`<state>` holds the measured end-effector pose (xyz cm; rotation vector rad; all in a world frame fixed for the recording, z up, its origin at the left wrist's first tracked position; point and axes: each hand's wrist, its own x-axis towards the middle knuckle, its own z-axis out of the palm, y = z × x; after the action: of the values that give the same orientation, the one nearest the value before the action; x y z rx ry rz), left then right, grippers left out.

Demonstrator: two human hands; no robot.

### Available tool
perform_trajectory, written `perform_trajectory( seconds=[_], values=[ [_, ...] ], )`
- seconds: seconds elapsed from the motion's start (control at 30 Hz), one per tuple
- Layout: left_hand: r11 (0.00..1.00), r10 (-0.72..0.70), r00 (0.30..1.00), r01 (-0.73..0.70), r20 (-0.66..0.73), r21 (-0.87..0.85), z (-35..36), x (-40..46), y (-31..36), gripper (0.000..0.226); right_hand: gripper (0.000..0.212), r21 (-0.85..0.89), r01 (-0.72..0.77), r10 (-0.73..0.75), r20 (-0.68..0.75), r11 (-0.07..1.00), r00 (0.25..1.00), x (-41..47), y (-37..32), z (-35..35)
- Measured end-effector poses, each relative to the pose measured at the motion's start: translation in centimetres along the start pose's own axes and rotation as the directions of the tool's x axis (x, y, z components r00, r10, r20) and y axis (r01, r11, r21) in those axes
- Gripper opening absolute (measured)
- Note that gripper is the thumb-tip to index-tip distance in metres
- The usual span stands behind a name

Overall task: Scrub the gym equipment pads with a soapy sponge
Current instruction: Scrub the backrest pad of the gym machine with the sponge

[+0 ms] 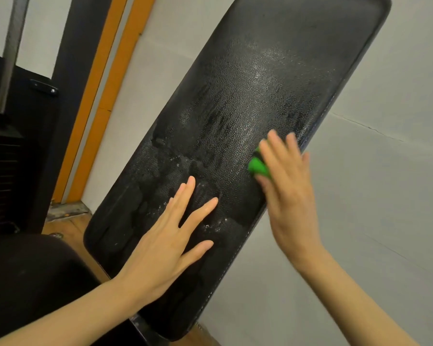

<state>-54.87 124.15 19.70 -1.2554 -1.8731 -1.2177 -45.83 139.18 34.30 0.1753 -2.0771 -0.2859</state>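
A long black back pad leans diagonally from lower left to upper right, its textured face wet with soapy streaks and foam flecks. My right hand presses a green sponge against the pad near its right edge; only a corner of the sponge shows under my fingers. My left hand lies flat on the pad's lower part with its fingers spread, holding nothing.
A black seat pad sits at lower left. A dark machine frame with a weight stack and a metal post stands at left. Orange wall stripes run behind it, above a wooden floor. A grey wall fills the right.
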Motion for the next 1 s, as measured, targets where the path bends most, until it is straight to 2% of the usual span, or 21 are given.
perform_trajectory(
  seconds=[0.1, 0.23, 0.3, 0.4, 0.47, 0.63, 0.7, 0.8, 0.83, 0.9, 1.0],
  values=[
    [1.000, -0.010, 1.000, 0.010, 0.018, -0.015, -0.2, 0.1, 0.1, 0.067, 0.047, 0.101, -0.113, 0.119, -0.064, 0.989, 0.991, 0.4, -0.3, 0.2],
    [1.000, 0.006, 1.000, -0.007, 0.025, 0.012, -0.3, 0.0, 0.1, 0.067, 0.046, 0.066, 0.000, -0.001, 0.027, 0.998, 1.000, -5.4, -2.4, 1.3],
    [1.000, 0.008, 1.000, -0.008, 0.024, 0.012, -0.3, -0.1, 0.0, 0.067, 0.045, 0.007, 0.068, -0.068, 0.048, 0.998, 0.996, -4.4, -1.4, 0.9],
    [1.000, -0.012, 0.999, 0.012, 0.040, 0.005, -0.3, -0.4, 0.0, 0.068, 0.046, 0.009, -0.021, 0.021, -0.013, 1.000, 1.000, -0.6, 0.1, 0.0],
    [1.000, -0.017, 0.998, 0.016, 0.060, 0.013, -0.4, -0.6, 0.1, 0.069, 0.047, 0.034, -0.052, 0.053, -0.026, 0.998, 0.998, -0.9, -0.6, 0.1],
    [0.997, 0.004, 0.996, -0.011, 0.091, 0.074, -0.8, -1.1, -0.7, 0.070, 0.041, -0.122, 0.233, -0.217, 0.131, 0.965, 0.967, -7.0, -2.9, 1.4],
    [0.998, -0.014, 0.995, 0.009, 0.096, 0.055, -0.9, -1.2, -0.8, 0.071, 0.041, -0.174, 0.237, -0.220, 0.108, 0.956, 0.969, -4.4, -1.5, 0.8],
    [0.998, -0.054, 0.994, 0.052, 0.090, 0.029, -0.9, -1.3, -0.8, 0.074, 0.044, -0.168, 0.103, -0.099, 0.029, 0.980, 0.995, -1.1, -1.1, 0.2],
    [0.997, -0.069, 0.994, 0.067, 0.088, 0.026, -0.9, -1.4, -0.9, 0.075, 0.045, -0.160, 0.099, -0.094, 0.040, 0.982, 0.995, -1.7, -1.7, 0.4],
    [0.995, -0.103, 0.991, 0.101, 0.081, 0.028, -1.0, -1.6, -1.3, 0.080, 0.046, -0.162, 0.186, -0.167, 0.125, 0.969, 0.978, -4.8, -3.2, 1.1],
    [0.991, -0.124, 0.990, 0.121, 0.059, 0.062, -0.9, -1.9, -1.9, 0.089, 0.042, -0.204, 0.368, -0.311, 0.264, 0.907, 0.913, -7.2, -3.5, 1.0]
  ],
)
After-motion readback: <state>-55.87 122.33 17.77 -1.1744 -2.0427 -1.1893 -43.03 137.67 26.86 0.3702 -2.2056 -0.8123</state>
